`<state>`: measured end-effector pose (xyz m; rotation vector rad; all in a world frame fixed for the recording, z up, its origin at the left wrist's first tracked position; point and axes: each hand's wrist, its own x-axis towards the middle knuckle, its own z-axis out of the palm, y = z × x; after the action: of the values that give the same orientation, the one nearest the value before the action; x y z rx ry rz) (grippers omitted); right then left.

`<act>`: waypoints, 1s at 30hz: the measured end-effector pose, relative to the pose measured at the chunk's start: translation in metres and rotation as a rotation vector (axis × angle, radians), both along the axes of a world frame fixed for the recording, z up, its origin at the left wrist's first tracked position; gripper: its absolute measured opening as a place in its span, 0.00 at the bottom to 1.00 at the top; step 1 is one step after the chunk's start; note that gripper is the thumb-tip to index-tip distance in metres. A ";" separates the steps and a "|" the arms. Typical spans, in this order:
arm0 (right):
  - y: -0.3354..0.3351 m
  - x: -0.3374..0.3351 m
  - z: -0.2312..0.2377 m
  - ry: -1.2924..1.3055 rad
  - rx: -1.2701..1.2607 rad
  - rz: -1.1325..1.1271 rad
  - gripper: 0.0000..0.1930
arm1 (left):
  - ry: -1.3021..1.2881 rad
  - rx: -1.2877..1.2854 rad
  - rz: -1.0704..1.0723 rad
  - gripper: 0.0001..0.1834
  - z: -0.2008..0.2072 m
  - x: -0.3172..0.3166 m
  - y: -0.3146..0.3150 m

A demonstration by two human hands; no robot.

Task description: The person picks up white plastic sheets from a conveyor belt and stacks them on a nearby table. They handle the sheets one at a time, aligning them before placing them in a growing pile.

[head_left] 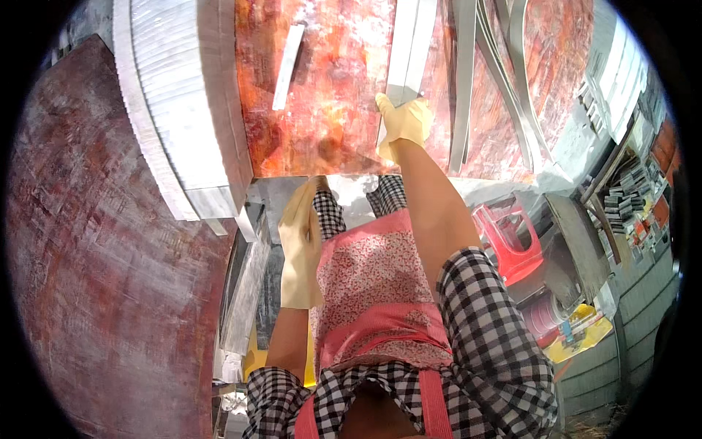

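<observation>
The gloved left hand (298, 252) hangs before the table (333, 102), its fingers pressed together; the palm is hidden, so I cannot tell whether it pinches anything. The gloved right hand (406, 124) lies over the near end of the pale strips (410, 47), thumb apart from the fingers; whether they pinch or only press, I cannot tell. The strips run away from the person along the tabletop, between a short strip (289, 67) and loose strips (504, 84).

The step in hand looks like steadying or aligning these strips; the next move would call for keeping their edges even.

As for containers, a yellow tray (594, 339) seems to hold small items, too small to tell. Beyond it stands a red plastic frame (521, 265), perhaps a basket, its contents unclear.
</observation>
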<state>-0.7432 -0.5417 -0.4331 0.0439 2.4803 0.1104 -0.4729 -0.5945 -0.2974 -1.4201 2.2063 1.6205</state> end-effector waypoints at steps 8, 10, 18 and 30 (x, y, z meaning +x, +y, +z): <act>0.023 -0.014 -0.014 -0.039 -0.070 0.238 0.26 | 0.032 0.002 0.015 0.19 -0.009 -0.017 0.021; 0.026 -0.013 -0.014 -0.065 -0.110 0.159 0.24 | 0.017 0.044 0.050 0.18 -0.010 -0.019 0.022; 0.041 -0.039 0.019 -0.191 -0.373 -0.203 0.23 | 0.026 0.221 0.152 0.18 -0.008 -0.043 0.029; 0.049 -0.028 0.109 -0.568 -0.691 -0.465 0.20 | -0.196 0.486 0.105 0.44 -0.030 -0.143 0.038</act>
<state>-0.7709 -0.4925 -0.3242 0.2526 1.7715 -0.8114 -0.6154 -0.5561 -0.3275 -1.4832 1.5168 1.7954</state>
